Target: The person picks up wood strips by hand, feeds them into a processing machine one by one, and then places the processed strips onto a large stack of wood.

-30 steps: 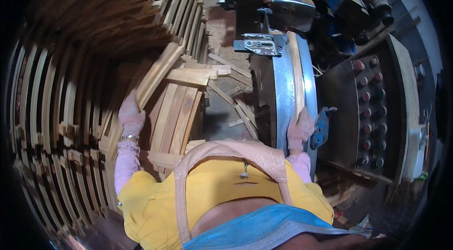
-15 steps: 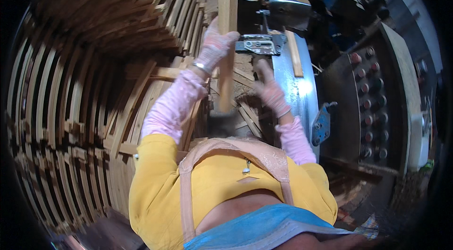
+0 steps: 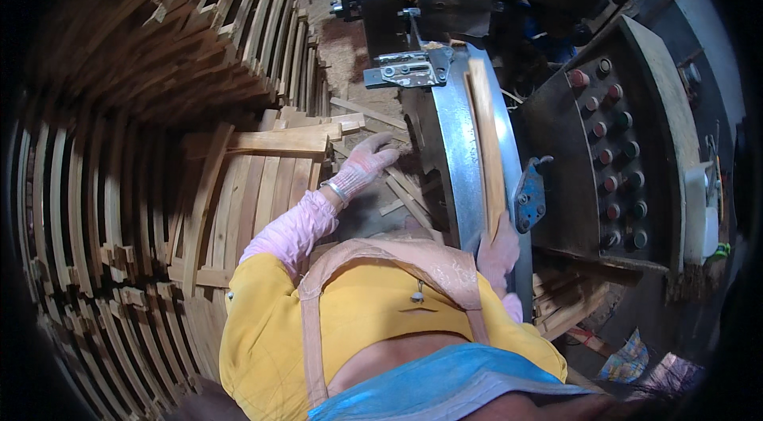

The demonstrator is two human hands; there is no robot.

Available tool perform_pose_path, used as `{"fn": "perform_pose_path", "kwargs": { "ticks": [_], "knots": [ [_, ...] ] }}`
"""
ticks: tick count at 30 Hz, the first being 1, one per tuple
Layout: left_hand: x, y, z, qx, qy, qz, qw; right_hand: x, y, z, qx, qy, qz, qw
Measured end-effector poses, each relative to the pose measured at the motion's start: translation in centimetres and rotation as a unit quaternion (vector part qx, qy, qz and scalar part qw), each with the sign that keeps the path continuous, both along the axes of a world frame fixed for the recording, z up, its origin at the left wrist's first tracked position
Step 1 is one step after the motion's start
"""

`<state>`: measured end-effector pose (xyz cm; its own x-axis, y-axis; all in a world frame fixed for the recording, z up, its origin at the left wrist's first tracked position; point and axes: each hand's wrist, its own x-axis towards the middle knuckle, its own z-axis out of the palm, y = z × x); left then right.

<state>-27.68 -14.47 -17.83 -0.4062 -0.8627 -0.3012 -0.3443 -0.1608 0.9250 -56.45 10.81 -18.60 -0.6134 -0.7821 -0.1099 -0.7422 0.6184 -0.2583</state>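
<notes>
A long pale wooden strip [image 3: 489, 147] lies lengthwise on the machine's shiny metal bed [image 3: 455, 147]. My gloved right hand [image 3: 499, 252] is closed around its near end, low on the bed. A thin dark gap and edge run along the strip's left side; whether that is a second piece, I cannot tell. My gloved left hand [image 3: 364, 165] is in the air left of the bed, fingers stretched to the right and nothing in them. Below that hand are loose wooden offcuts [image 3: 410, 200]. A metal guide bracket [image 3: 407, 71] juts left from the bed's far end.
Wooden strips are stacked high along the left [image 3: 111, 183], with flat boards [image 3: 258, 198] beside my left arm. On the right stands a control panel [image 3: 616, 151] with several buttons. A blue metal bracket [image 3: 531, 197] sits at the bed's right edge. Sawdust covers the floor [image 3: 338, 52] beyond.
My left hand has let go of the upright wooden strip and drawn back toward me. My right hand has come down and nearer, and now grips a strip on the bed.
</notes>
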Motion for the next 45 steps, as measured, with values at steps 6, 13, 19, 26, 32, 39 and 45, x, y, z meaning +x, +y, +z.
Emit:
{"fn": "perform_pose_path", "kwargs": {
  "ticks": [6, 13, 19, 26, 32, 39, 45],
  "knots": [
    [2.6, 0.4, 2.8, -0.089, -0.012, 0.053, 0.995, -3.1, -19.5, -3.5, -0.22, 0.131, 0.041, 0.966],
    [9.0, -0.5, 7.5, -0.194, -0.158, 0.088, 0.964, -2.4, -28.8, -1.2, -0.183, 0.029, 0.053, 0.981],
    [27.8, 2.7, 7.5, -0.362, -0.388, 0.195, 0.825, -0.1, -8.3, -3.0, -0.072, 0.038, 0.047, 0.996],
    [38.8, 8.3, 4.6, -0.016, -0.602, 0.229, 0.764, -0.3, 6.1, -5.7, -0.095, 0.128, 0.06, 0.985],
    [32.8, 8.3, 9.3, -0.18, -0.572, 0.201, 0.775, -2.7, -6.8, -4.5, -0.149, 0.147, 0.103, 0.972],
    [22.0, 4.7, 14.7, -0.383, -0.545, 0.013, 0.746, -3.2, -17.7, -4.4, -0.158, 0.111, 0.146, 0.97],
    [11.2, 0.7, 15.3, -0.466, -0.538, -0.186, 0.677, -4.8, -25.4, -5.5, -0.245, -0.122, 0.293, 0.916]
  ]
}}
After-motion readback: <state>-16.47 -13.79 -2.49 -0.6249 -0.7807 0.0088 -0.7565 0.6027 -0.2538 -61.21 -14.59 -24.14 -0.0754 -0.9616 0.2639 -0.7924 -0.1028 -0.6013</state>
